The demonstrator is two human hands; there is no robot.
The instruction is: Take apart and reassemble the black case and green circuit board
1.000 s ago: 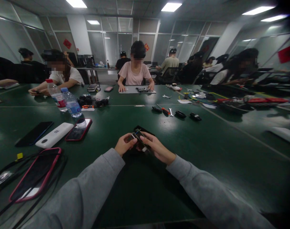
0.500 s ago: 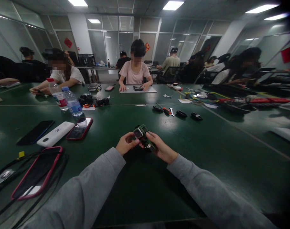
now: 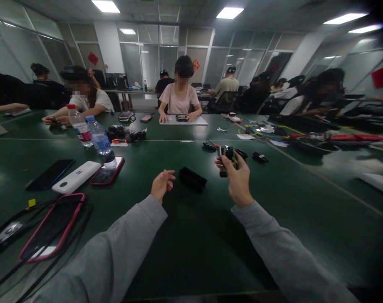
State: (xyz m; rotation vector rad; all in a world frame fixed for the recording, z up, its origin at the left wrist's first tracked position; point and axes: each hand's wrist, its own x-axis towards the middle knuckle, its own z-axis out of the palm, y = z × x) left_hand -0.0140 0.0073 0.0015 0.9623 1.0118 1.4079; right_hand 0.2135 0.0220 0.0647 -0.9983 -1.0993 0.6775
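Note:
My right hand (image 3: 240,179) is closed on a green circuit board assembly (image 3: 225,163) with metal and black parts, raised above the table right of centre. Left of it, my left hand (image 3: 161,184) holds nothing, its fingers loosely spread. Between the two hands a black, box-like casing (image 3: 193,179) lies on the green table (image 3: 191,235), touched by neither hand. Past the circuit board are small black parts (image 3: 260,157) and a screwdriver partly hidden behind my right hand.
To the left lie a white power bank (image 3: 76,176), phones (image 3: 107,170) and black cables (image 3: 8,273). Two bottles (image 3: 99,136) stand behind them. Across the table a person in pink (image 3: 180,97) works at a white board. Red tools and wires (image 3: 333,137) lie far right.
My right hand has moved right and up with the circuit board and turned it on edge. My left hand has let go of it. The black casing now shows on the table.

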